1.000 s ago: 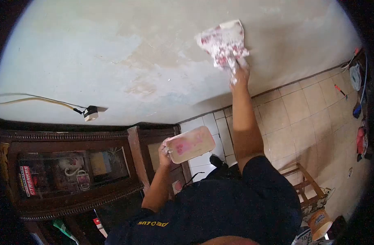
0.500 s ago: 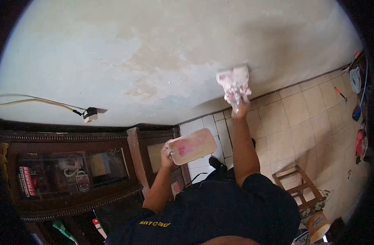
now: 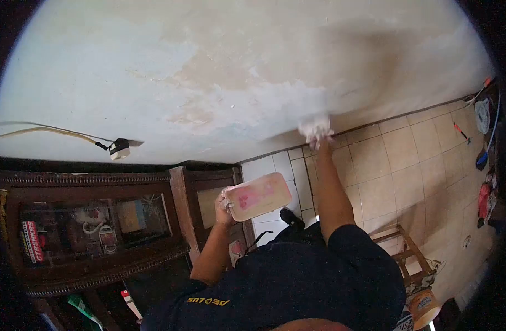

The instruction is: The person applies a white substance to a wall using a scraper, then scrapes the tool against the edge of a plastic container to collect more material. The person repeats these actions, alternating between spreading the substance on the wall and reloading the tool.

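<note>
My left hand (image 3: 224,207) grips the left end of a shallow rectangular plastic tray (image 3: 261,197), pale with pink smears on its inner face. White residue coats the fingers. Low on the wall (image 3: 236,102), my right hand (image 3: 322,144) is closed around a broad putty knife (image 3: 313,126) caked with white paste. Motion blurs the blade, and the handle is hidden by fingers and paste. The wall is patchy, with whitish and beige areas, and the blade is at its surface near the floor.
A dark wooden cabinet (image 3: 178,212) with glass panes stands at left below a corded socket (image 3: 119,149). On the right, the tiled floor (image 3: 413,151) holds a wooden stool (image 3: 404,248), a bucket (image 3: 424,309) and a red-handled tool (image 3: 461,132).
My right hand has drawn the putty knife down the wall, toward the floor and my body. The tray in my left hand has barely shifted.
</note>
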### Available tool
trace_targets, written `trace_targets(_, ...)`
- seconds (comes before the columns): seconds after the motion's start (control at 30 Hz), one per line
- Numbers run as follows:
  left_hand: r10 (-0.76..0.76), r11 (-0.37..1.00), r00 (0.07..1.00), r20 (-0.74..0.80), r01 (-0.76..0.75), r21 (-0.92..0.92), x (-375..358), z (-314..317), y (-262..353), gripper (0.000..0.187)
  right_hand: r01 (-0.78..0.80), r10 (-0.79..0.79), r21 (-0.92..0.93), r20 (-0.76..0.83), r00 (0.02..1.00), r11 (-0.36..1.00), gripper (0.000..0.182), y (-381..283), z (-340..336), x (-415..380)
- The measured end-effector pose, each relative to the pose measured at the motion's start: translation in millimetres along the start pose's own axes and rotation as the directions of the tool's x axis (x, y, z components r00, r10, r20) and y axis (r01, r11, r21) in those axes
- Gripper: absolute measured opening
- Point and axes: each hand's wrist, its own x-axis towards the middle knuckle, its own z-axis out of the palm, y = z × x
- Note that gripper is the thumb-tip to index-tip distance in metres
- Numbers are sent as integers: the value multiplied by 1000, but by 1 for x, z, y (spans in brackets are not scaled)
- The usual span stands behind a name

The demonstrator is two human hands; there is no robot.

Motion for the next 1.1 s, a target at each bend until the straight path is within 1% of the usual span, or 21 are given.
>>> trace_targets(0.03,2,1000,1000,23,-2,-16,0,2,2,38,-116,58,-249,-226,972,961,24,24,-61,0)
trace_targets(0.07,2,999,999,46,-1,-32,0,3,2,37,-275,52,-448,-450,892,850,23,47,-122,3)
trace_targets(0.1,1,999,999,49,1,-37,1,1,1,37,-274,47,-453,-450,892,849,23,45,-106,2)
trace_targets(0.17,15,1000,999,48,-14,-20,2,-7,-4,36,-123,-159,-802,-262,952,584,26,37,-18,-2)
trace_targets(0.2,18,1000,999,48,-17,-27,3,-9,-4,36,278,-374,-886,130,918,373,25,20,46,1)
trace_targets(0.23,40,999,998,52,-39,-23,4,-11,-4,36,621,-472,-779,517,715,88,24,3,111,8)
trace_targets(0.27,59,998,997,54,-58,-18,3,-13,-5,37,421,-413,-720,202,888,551,24,-2,155,18)
trace_targets(0.3,61,998,997,50,-60,-23,2,-18,-6,37,140,-193,-455,-72,979,880,25,-7,187,33)
trace_targets(0.37,148,984,988,32,-150,94,3,-26,-5,41,83,-164,-611,-78,983,787,26,-15,217,63)
trace_targets(0.5,92,994,994,-59,-89,59,-2,-37,-3,46,4,-187,-691,-191,964,723,28,20,181,94)
trace_targets(0.57,85,992,993,-84,-92,-82,-2,-48,-12,47,19,-235,-684,-225,945,729,34,40,134,83)
trace_targets(0.63,70,995,995,-69,-74,-65,-7,-65,-21,47,-183,-159,-741,-364,918,646,44,79,31,78)
trace_targets(0.7,69,996,997,-38,-71,-53,-2,-80,-29,47,-95,-219,-820,-260,941,564,53,76,5,44)
trace_targets(0.77,153,986,988,-15,-154,-62,-2,-89,-36,39,-223,-114,-974,-218,969,-33,51,55,-6,13)
trace_targets(0.8,160,984,987,-14,-161,-78,-4,-82,-31,39,-211,-117,-976,-205,972,-46,51,49,-4,-2)
trace_targets(0.83,134,987,988,-71,-140,-80,-7,-71,-21,34,-324,-42,-927,-337,940,190,41,43,-1,-18)
trace_targets(0.9,114,987,986,-118,-127,-102,-7,-53,-10,30,-510,183,-633,-509,841,582,22,27,10,-41)
trace_targets(0.93,108,987,982,-152,-124,-101,-6,-47,-6,26,-499,173,-649,-500,849,574,22,10,29,-50)
trace_targets(1.0,54,996,974,-220,-70,-62,-4,-40,-3,24,-572,445,-509,-359,820,643,25,-33,74,-70)
trace_targets(1.03,55,994,974,-219,-74,-77,-2,-33,0,24,-569,442,-522,-359,822,635,25,-49,96,-74)
trace_targets(1.1,218,974,965,-143,-225,-32,4,-20,2,27,-483,446,-621,-230,865,617,30,-77,136,-77)
